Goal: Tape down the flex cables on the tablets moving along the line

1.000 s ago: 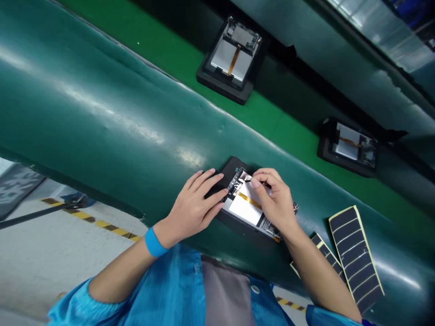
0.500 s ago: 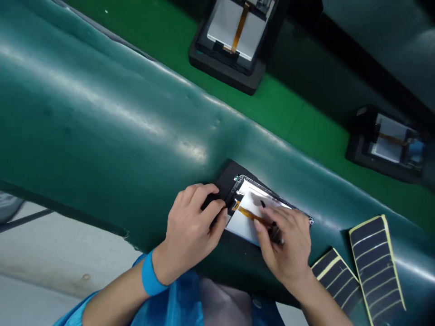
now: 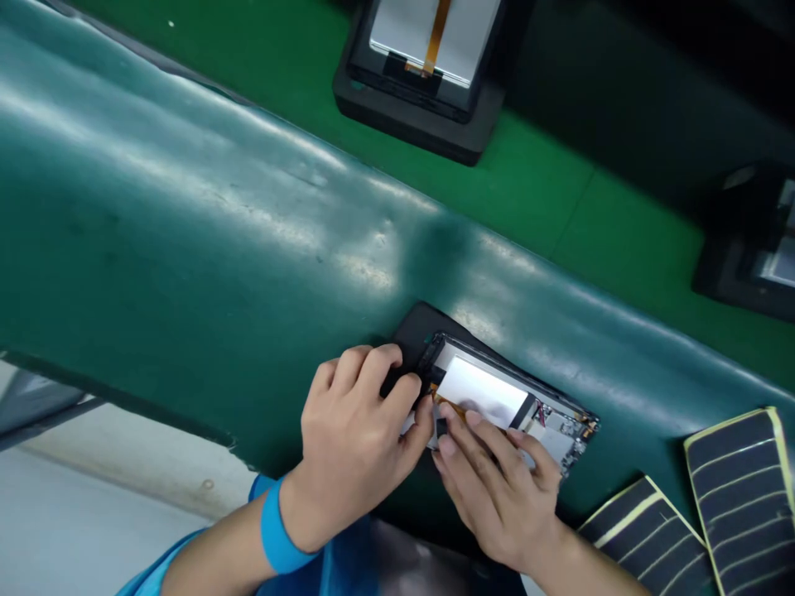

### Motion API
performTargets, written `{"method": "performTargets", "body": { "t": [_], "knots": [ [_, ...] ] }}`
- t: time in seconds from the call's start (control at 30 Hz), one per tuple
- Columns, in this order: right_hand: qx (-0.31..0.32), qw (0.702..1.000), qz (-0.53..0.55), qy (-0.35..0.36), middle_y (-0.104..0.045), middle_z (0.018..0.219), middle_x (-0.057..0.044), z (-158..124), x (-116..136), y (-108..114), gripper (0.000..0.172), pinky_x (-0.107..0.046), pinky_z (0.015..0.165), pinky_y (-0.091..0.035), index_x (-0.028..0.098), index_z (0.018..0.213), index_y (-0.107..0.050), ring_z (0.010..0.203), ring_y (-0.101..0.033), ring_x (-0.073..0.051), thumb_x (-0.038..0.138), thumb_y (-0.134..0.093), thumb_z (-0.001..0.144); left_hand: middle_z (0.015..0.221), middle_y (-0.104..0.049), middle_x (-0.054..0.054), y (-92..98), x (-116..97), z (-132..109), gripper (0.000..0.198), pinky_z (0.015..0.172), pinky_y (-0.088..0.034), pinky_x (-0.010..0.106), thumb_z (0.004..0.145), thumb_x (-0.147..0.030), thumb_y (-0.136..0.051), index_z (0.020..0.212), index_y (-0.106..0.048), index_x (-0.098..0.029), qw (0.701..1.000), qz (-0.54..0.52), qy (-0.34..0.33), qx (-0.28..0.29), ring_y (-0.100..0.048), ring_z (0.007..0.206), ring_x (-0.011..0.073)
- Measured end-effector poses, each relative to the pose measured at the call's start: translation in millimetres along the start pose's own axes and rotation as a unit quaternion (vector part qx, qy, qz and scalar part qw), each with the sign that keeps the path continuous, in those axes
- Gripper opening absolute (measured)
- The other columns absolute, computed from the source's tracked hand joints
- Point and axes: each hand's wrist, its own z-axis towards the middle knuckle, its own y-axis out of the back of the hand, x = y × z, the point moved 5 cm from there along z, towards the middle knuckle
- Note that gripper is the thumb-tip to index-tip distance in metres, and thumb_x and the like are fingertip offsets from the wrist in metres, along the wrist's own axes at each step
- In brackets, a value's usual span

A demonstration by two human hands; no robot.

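Note:
An opened tablet lies on a black foam block, its silver battery face and circuit board showing. An orange flex cable runs along it, partly under my fingers. My left hand is curled over the tablet's left end, thumb close to the cable's end. Between the fingertips of my right hand, low over the battery, is a small black strip of tape. That hand's other fingers rest over the tablet's lower side.
Sheets of black strips on yellow backing, one upright and another beside it, lie at right. Beyond the green mat's raised edge, another opened tablet rests on black foam, with a similar device at far right.
My right hand has moved left along the tablet toward the cable's left end, uncovering the circuit board. The black strip moved with it. My left hand stays at the tablet's left end.

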Motion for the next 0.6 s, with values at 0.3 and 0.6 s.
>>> {"method": "performTargets", "body": {
  "t": [0.3, 0.6],
  "knots": [
    [0.000, 1.000, 0.009, -0.010, -0.071, 0.126, -0.004, 2.1, 1.1, -2.1, 0.021, -0.042, 0.093, -0.043, 0.020, 0.117, -0.066, 0.115, -0.069, -0.021, 0.018, -0.062, 0.097, 0.097, -0.073, 0.009, 2.8, -14.2, 6.2, 0.019, 0.062, -0.044, 0.041, 0.093, -0.019, -0.057, 0.077, -0.066, -0.020, 0.997, 0.057, -0.056, 0.021, -0.062, 0.078, 0.0261],
    [-0.017, 1.000, 0.022, -0.010, -0.073, 0.124, -0.010, -2.0, 0.4, -4.6, 0.025, -0.043, 0.091, -0.046, 0.016, 0.117, -0.062, 0.123, -0.065, -0.024, 0.018, -0.067, 0.093, 0.102, -0.074, 0.010, 8.1, 7.0, -5.5, 0.012, 0.075, -0.055, 0.037, 0.087, -0.005, -0.064, 0.093, -0.065, -0.015, 0.993, -0.111, -0.030, -0.016, -0.067, 0.086, 0.0226]
  ]
}}
